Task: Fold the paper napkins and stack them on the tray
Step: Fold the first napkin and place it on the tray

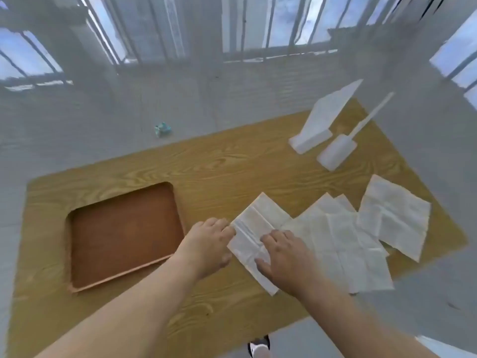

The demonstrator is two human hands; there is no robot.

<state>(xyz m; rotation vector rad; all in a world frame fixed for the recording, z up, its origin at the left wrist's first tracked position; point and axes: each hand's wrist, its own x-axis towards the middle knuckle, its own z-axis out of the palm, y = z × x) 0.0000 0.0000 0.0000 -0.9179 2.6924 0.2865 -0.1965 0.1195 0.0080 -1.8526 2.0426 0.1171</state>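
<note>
Beside the bare tray (pixel 124 236) on the worktop (pixel 219 166), the part-folded napkin (pixel 258 220) was pinned under the flat, released grip of the right hand (pixel 282 258), while the grip of the left hand (pixel 207 244) at its edge could not be told, and the edges were judged best aligned before creasing.

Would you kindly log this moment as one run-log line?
stage: folding napkin | left hand: touches napkin's left edge | right hand: presses napkin | tray: holds no napkins | loose napkins: spread on table
</note>
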